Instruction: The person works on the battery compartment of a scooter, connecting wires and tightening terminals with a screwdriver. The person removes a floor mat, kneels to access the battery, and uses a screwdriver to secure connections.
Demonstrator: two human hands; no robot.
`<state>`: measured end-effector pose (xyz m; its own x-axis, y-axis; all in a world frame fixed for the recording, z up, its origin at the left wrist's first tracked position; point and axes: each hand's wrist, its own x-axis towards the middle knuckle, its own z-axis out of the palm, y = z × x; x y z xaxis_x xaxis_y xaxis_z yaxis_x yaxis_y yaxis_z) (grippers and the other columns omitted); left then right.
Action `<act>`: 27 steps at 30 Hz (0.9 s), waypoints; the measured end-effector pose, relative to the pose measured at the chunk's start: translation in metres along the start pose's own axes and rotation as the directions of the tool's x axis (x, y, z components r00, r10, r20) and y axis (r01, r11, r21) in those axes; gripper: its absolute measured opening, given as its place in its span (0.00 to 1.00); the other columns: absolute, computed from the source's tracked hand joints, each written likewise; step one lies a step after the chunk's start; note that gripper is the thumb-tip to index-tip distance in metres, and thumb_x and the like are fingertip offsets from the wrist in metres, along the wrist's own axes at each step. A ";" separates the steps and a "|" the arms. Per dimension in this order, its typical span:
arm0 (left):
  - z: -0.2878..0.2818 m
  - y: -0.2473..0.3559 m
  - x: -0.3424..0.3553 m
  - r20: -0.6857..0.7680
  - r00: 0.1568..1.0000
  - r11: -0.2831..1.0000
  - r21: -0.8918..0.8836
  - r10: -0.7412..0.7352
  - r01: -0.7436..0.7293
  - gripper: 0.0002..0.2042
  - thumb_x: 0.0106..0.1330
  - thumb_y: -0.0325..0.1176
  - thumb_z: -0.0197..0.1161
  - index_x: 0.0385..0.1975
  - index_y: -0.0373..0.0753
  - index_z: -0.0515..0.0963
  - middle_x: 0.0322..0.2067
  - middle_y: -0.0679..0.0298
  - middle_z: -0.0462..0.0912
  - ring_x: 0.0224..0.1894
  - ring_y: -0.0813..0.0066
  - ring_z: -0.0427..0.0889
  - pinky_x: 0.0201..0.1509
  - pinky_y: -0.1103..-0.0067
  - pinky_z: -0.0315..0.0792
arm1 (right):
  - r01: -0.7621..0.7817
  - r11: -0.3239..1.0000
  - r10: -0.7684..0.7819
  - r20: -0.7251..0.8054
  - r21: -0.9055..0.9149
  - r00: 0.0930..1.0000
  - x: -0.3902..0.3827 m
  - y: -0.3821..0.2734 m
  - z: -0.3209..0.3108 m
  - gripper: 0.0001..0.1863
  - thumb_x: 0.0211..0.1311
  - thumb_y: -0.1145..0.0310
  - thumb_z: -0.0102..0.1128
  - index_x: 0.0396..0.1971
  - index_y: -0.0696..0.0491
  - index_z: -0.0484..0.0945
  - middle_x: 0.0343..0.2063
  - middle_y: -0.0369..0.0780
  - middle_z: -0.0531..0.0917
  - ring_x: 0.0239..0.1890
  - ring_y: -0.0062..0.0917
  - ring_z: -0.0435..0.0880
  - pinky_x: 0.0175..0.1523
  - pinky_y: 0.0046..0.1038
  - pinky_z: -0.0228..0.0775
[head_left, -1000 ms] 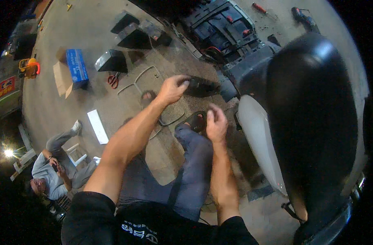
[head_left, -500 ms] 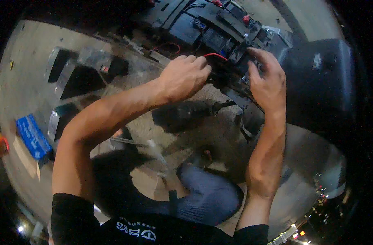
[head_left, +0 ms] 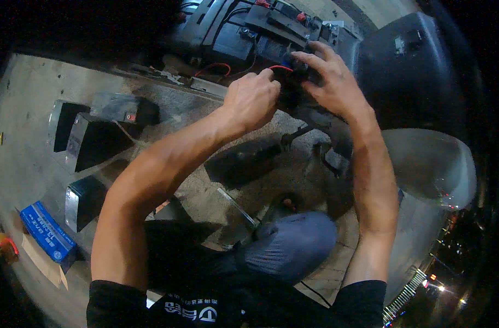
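Observation:
My left hand (head_left: 253, 101) is closed, its fingers curled at the edge of an open machine compartment; what they grip is hidden. A red wire (head_left: 281, 68) runs from beside its fingertips toward the right. My right hand (head_left: 334, 82) has its thumb and fingers curved apart over dark parts at the wire's far end, where the detail is too dark to make out. Beyond both hands, black batteries (head_left: 233, 42) sit in the compartment with cables and red terminal covers. A second red wire (head_left: 214, 66) loops to the left of my left hand.
Several black batteries (head_left: 96, 145) stand on the floor at left. Nearer lies a blue box (head_left: 48, 230) beside brown cardboard, with an orange object (head_left: 7, 247) at the far left. A large dark rounded panel (head_left: 408, 71) bounds the right side. A metal tool (head_left: 237, 208) lies before my knee.
The view has shifted, so the compartment appears farther left and higher. My right hand has moved left, closer to my left hand and the red wire. My left hand stays closed beside the wire.

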<state>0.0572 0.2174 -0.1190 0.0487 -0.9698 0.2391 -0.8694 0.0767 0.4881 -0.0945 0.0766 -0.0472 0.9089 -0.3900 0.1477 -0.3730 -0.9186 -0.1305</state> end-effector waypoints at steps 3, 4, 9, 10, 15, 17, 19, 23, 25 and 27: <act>-0.002 0.000 0.000 0.008 1.000 1.000 0.014 0.019 -0.019 0.07 0.54 0.33 0.62 0.30 0.37 0.78 0.36 0.56 0.79 0.36 0.52 0.81 0.38 0.62 0.77 | 0.046 0.998 -0.045 -0.017 0.038 0.999 -0.001 0.008 -0.004 0.31 0.47 0.72 0.68 0.56 0.40 0.74 0.60 0.46 0.69 0.59 0.48 0.70 0.63 0.40 0.65; -0.004 0.000 0.002 0.049 0.999 1.000 0.019 0.009 -0.010 0.07 0.55 0.33 0.62 0.30 0.37 0.78 0.35 0.56 0.79 0.36 0.51 0.81 0.38 0.62 0.77 | 0.026 0.999 -0.026 -0.005 0.031 1.000 -0.003 0.008 -0.001 0.32 0.47 0.72 0.68 0.57 0.40 0.73 0.61 0.46 0.68 0.59 0.48 0.70 0.63 0.41 0.65; -0.009 -0.005 0.008 0.182 0.983 0.999 0.031 0.021 -0.028 0.07 0.58 0.32 0.59 0.30 0.37 0.79 0.34 0.55 0.80 0.36 0.50 0.82 0.38 0.61 0.78 | 0.023 0.999 -0.024 0.019 0.045 1.000 -0.005 0.007 0.001 0.35 0.45 0.72 0.69 0.58 0.39 0.71 0.63 0.45 0.66 0.60 0.48 0.69 0.64 0.41 0.65; -0.009 -0.005 0.010 0.202 0.979 0.999 0.048 0.014 -0.025 0.07 0.58 0.33 0.60 0.31 0.37 0.78 0.34 0.55 0.80 0.36 0.50 0.82 0.38 0.61 0.78 | 0.032 0.998 -0.033 0.011 0.050 0.999 -0.004 0.008 0.001 0.36 0.44 0.71 0.69 0.58 0.38 0.71 0.63 0.45 0.66 0.60 0.48 0.69 0.64 0.41 0.64; -0.006 -0.007 0.014 0.149 0.989 0.999 0.022 0.020 -0.023 0.12 0.56 0.36 0.64 0.36 0.36 0.77 0.38 0.55 0.80 0.37 0.51 0.82 0.39 0.62 0.78 | 0.029 0.999 -0.027 -0.049 0.043 0.998 -0.008 0.011 0.008 0.37 0.43 0.69 0.70 0.59 0.37 0.71 0.63 0.44 0.66 0.59 0.47 0.69 0.64 0.42 0.64; -0.005 -0.011 0.018 0.178 0.982 0.998 0.017 0.056 -0.060 0.14 0.55 0.37 0.65 0.37 0.36 0.76 0.38 0.54 0.79 0.37 0.51 0.82 0.39 0.62 0.78 | 0.018 0.999 -0.016 -0.064 0.030 0.998 -0.010 0.013 0.013 0.37 0.43 0.67 0.69 0.59 0.36 0.71 0.63 0.43 0.66 0.59 0.47 0.69 0.63 0.43 0.64; -0.004 -0.016 0.017 0.171 0.981 0.996 0.011 0.089 -0.092 0.14 0.55 0.37 0.66 0.37 0.36 0.76 0.38 0.53 0.79 0.37 0.51 0.81 0.38 0.62 0.77 | 0.011 1.000 -0.009 -0.081 0.026 0.997 -0.011 0.013 0.016 0.37 0.43 0.67 0.69 0.59 0.35 0.71 0.63 0.42 0.66 0.59 0.46 0.69 0.63 0.44 0.64; 0.002 -0.022 0.010 0.152 0.980 0.992 -0.004 0.126 -0.126 0.14 0.55 0.37 0.66 0.36 0.37 0.75 0.36 0.52 0.79 0.37 0.49 0.80 0.39 0.61 0.76 | 0.026 0.999 -0.022 -0.120 0.032 0.993 -0.013 0.015 0.019 0.38 0.43 0.67 0.69 0.60 0.33 0.70 0.63 0.41 0.66 0.59 0.46 0.69 0.63 0.45 0.62; -0.001 -0.024 0.013 0.188 0.972 0.990 -0.012 0.143 -0.144 0.14 0.55 0.38 0.66 0.36 0.37 0.75 0.35 0.52 0.80 0.38 0.48 0.80 0.40 0.60 0.76 | 0.025 0.999 -0.023 -0.099 0.024 0.995 -0.014 0.016 0.021 0.37 0.46 0.69 0.68 0.61 0.34 0.69 0.65 0.43 0.64 0.63 0.47 0.64 0.66 0.43 0.59; -0.004 -0.027 0.020 0.226 0.959 0.985 -0.033 0.172 -0.168 0.14 0.56 0.38 0.66 0.35 0.37 0.75 0.35 0.51 0.80 0.39 0.48 0.79 0.41 0.60 0.75 | 0.029 1.000 -0.029 -0.078 -0.001 0.997 -0.014 0.018 0.021 0.37 0.48 0.69 0.67 0.62 0.35 0.69 0.66 0.43 0.62 0.65 0.48 0.62 0.69 0.42 0.58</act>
<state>0.0835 0.1972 -0.1236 -0.2136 -0.9691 0.1233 -0.8485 0.2466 0.4683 -0.1100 0.0668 -0.0720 0.9020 -0.3669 0.2275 -0.3466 -0.9296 -0.1252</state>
